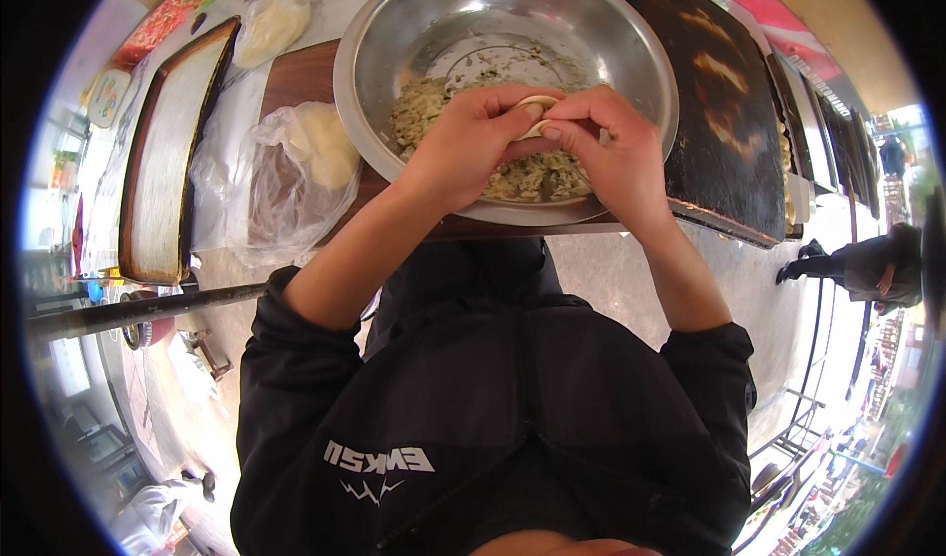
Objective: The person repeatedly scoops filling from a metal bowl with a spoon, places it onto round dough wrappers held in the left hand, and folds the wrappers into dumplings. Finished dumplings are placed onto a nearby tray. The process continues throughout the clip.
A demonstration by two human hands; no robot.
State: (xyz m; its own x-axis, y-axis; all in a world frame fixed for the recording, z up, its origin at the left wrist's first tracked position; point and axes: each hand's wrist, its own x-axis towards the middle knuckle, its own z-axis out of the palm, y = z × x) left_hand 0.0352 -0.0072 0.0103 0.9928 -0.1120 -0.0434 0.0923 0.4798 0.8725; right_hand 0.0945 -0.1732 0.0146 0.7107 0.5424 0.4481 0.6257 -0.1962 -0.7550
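Both hands meet over a large stainless steel bowl (355, 76) that holds chopped, greenish-white filling (425, 109) along its near side. My left hand (473, 139) pinches one side of a folded piece of pale dough (533, 129), its thumb on the top. At the other side, the thumb and fingers of my right hand (610, 139) grip the same dough. What lies inside the dough is hidden by the fingers. Left of the bowl, a lump of dough (321, 146) sits in a clear plastic bag (284, 194).
A rimmed metal baking tray (166, 157) lies at the left, near another bagged pale lump (273, 28). A dark, scorched board or tray (720, 113) stands right of the bowl, with more trays beyond. A person (879, 264) is at the far right, another (155, 512) at lower left.
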